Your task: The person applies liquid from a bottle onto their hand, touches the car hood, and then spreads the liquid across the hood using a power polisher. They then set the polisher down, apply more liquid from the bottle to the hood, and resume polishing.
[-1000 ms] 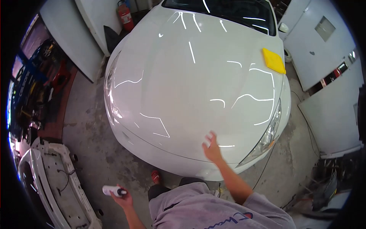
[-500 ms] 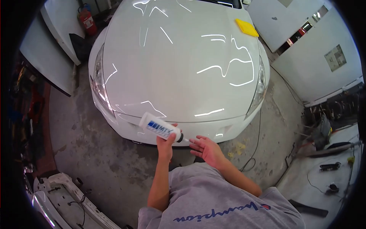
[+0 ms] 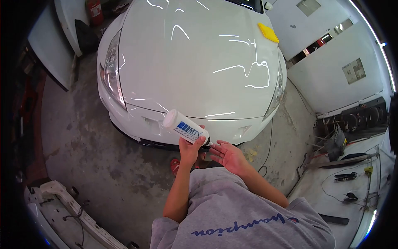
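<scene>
My left hand [image 3: 190, 150] is wrapped round a white squeeze bottle [image 3: 182, 125] with blue print. The bottle is tipped on its side, its black cap and nozzle pointing down to the right. Facing that nozzle is my right hand [image 3: 232, 158], palm up and fingers spread, with the fingertips right at the nozzle's tip. Both hands are in front of the bumper of a white car [image 3: 186, 74]. On the right side of its hood lies a folded yellow cloth [image 3: 268, 33].
A removed white car part [image 3: 78, 207] lies at the lower left. White panels [image 3: 323, 79] lean at the right, near a cable [image 3: 269, 145] on the concrete floor. A fire extinguisher [image 3: 95, 12] stands at the upper left, and a black handle-like tool [image 3: 345, 176] rests at the right.
The bottle and both hands have shifted slightly right and up in view, with the nozzle still at my right fingertips. The camera view has shifted, and a red shoe now shows below my hands.
</scene>
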`<action>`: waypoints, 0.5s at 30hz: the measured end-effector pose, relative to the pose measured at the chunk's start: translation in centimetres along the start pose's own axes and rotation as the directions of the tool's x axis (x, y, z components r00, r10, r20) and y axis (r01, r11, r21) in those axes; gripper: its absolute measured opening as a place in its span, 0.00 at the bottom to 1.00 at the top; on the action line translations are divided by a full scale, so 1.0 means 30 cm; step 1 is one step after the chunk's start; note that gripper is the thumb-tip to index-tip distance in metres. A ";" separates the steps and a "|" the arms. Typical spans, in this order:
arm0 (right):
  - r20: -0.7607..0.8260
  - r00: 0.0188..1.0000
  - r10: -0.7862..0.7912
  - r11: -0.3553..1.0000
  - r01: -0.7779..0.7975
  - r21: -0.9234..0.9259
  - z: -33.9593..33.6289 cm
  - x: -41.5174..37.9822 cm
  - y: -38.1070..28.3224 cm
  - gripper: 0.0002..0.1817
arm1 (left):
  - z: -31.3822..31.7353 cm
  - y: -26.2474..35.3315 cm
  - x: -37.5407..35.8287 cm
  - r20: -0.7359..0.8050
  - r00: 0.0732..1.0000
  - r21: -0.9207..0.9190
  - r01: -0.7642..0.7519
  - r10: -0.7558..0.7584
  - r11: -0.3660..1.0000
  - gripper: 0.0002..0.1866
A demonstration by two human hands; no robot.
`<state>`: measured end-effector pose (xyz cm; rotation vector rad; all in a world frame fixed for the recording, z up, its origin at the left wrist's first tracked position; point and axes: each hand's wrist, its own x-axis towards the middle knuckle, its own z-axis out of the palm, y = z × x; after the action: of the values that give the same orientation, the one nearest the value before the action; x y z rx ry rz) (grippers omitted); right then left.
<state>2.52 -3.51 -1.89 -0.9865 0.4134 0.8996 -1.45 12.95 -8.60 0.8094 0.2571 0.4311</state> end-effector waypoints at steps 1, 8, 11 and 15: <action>0.014 1.000 0.004 1.000 -0.004 -0.012 0.004 0.001 0.002 0.23 | -0.001 0.001 -0.005 0.000 1.000 -0.009 0.001 -0.001 1.000 0.22; 0.040 0.999 0.017 0.999 -0.015 -0.049 0.010 0.023 -0.005 0.21 | 0.004 0.007 -0.003 -0.058 0.998 -0.010 -0.032 0.032 0.999 0.23; 0.028 0.999 0.015 0.999 -0.014 -0.038 0.018 0.032 -0.012 0.20 | 0.006 0.011 0.016 -0.047 0.997 -0.020 -0.059 0.058 0.998 0.22; 0.002 1.000 0.006 0.999 -0.006 -0.033 0.031 0.032 -0.024 0.20 | 0.014 0.025 0.038 -0.063 0.998 -0.006 -0.029 0.029 1.000 0.20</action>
<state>3.59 -2.43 -1.66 -1.0148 0.4009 0.9151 -0.47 13.67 -7.83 0.7945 0.3029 0.4849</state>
